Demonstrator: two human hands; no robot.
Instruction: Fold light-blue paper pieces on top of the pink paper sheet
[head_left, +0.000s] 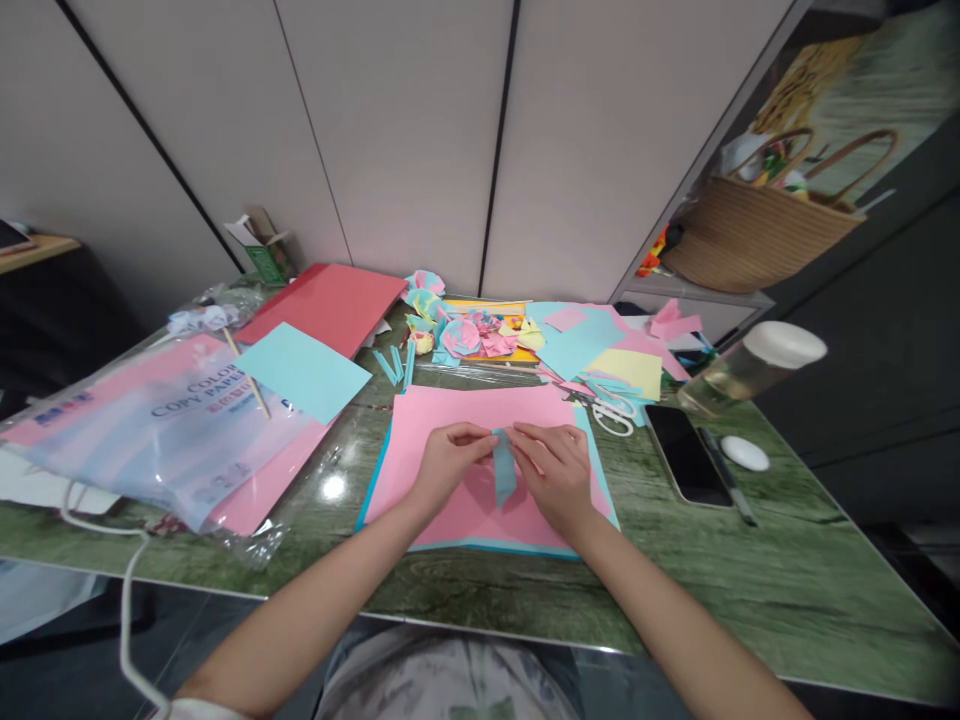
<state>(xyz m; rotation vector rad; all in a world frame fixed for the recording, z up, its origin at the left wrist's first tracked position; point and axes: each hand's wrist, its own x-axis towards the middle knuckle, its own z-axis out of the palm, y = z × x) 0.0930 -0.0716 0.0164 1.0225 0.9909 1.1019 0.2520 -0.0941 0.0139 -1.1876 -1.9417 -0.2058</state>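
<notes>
Your left hand (454, 460) has its thumb and index finger brought together on the far end of a blue paper strip (504, 475), while your right hand (555, 470) meets it there, its fingers bent and the tips closed in on the same end from the other side. Gripping one end from both sides probably lets you work that edge finely, leaving the rest of the strip free. The strip is over the middle of the pink sheet (480, 525), which seems to serve you as a work surface; whether its lower end rests there or hangs just above, you cannot tell from here. Its long axis runs from the pink sheet's far edge toward its near edge, almost square to both, with the free, slanted end pointing at your body. Beyond the pink sheet's far left corner stand narrow blue pieces (397, 365), and past its far edge sit crumpled paper flowers (461, 337). Just beside its far right corner lie the scissors (615, 415), white handles turned your way, presumably for easy reach. Farther right of the pink sheet are a phone (686, 455) and a pen (726, 478), likely set aside to keep your working space free.
</notes>
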